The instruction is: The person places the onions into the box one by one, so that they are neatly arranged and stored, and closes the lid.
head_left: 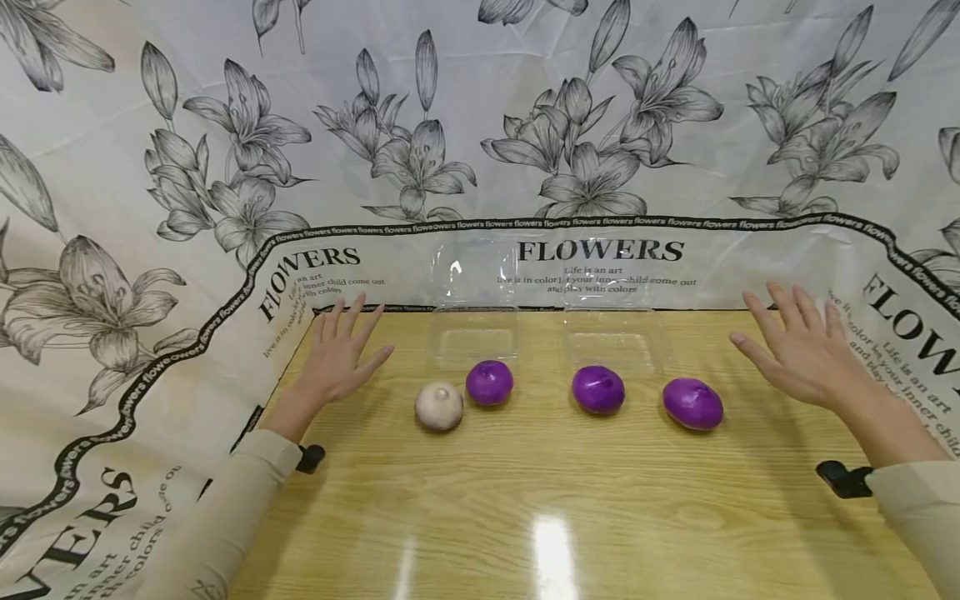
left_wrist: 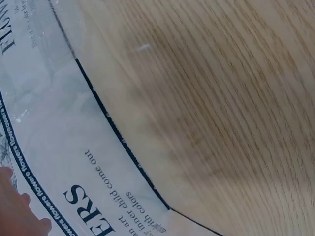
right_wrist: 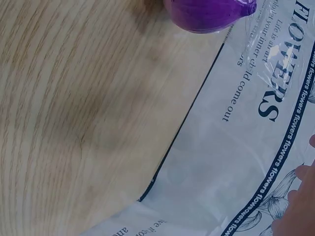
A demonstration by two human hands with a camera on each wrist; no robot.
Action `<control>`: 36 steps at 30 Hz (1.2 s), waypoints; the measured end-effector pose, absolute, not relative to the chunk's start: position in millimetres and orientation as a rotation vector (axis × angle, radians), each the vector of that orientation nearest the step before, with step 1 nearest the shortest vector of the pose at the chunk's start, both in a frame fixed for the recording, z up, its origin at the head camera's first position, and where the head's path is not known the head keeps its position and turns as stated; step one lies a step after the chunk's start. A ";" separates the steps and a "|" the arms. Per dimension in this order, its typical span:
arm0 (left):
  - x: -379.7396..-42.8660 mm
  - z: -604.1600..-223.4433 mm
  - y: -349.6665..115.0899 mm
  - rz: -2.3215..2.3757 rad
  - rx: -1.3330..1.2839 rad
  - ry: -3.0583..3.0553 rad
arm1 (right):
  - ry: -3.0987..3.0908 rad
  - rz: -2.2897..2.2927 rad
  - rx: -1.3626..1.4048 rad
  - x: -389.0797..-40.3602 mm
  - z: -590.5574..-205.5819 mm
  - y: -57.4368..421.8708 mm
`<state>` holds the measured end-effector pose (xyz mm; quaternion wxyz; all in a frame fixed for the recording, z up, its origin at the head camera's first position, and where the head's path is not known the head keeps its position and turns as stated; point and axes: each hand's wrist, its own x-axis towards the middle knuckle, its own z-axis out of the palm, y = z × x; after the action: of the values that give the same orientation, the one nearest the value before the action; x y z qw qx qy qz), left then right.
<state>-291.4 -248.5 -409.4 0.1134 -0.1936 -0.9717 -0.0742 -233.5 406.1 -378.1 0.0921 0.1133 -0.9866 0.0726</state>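
My left hand (head_left: 339,354) hovers over the table's left side with its fingers spread, holding nothing. A whitish, garlic-like bulb (head_left: 439,407) is the nearest vegetable to it. Beside that bulb lies a purple onion (head_left: 490,382), with a second purple onion (head_left: 597,389) near the middle. Farther right sits a third purple onion (head_left: 692,404), closest to my right hand (head_left: 806,354), which is also spread and holds nothing. In the right wrist view one purple onion (right_wrist: 206,14) shows at the top edge. Only fingertips (left_wrist: 22,209) appear in the left wrist view.
Behind the onions stand two clear plastic boxes, the left box (head_left: 474,340) and the right box (head_left: 611,346), lids raised. A flower-printed cloth (head_left: 420,187) borders the wooden table (head_left: 480,500) at the back and sides.
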 end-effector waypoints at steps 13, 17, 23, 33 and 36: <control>-292.8 -413.1 -241.2 -0.327 -0.627 -2.784 | -2.887 0.286 0.380 -229.8 -380.4 392.8; -291.9 -414.9 -240.6 -0.343 -0.629 -2.773 | -2.873 0.336 0.400 -228.6 -380.5 386.5; -289.5 -420.0 -240.3 -0.393 -0.628 -2.765 | -2.852 0.439 0.436 -226.9 -381.6 378.3; -287.5 -426.0 -236.7 -0.574 -0.642 -2.726 | -2.839 0.611 0.484 -225.9 -381.4 363.2; -286.6 -427.1 -235.9 -0.616 -0.646 -2.728 | -2.829 0.641 0.495 -225.6 -380.6 358.1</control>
<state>-286.6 -235.9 -427.1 0.1351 -0.2229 -0.9418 -0.2126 -225.6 358.1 -380.6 0.0994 0.1673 -0.9566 0.2169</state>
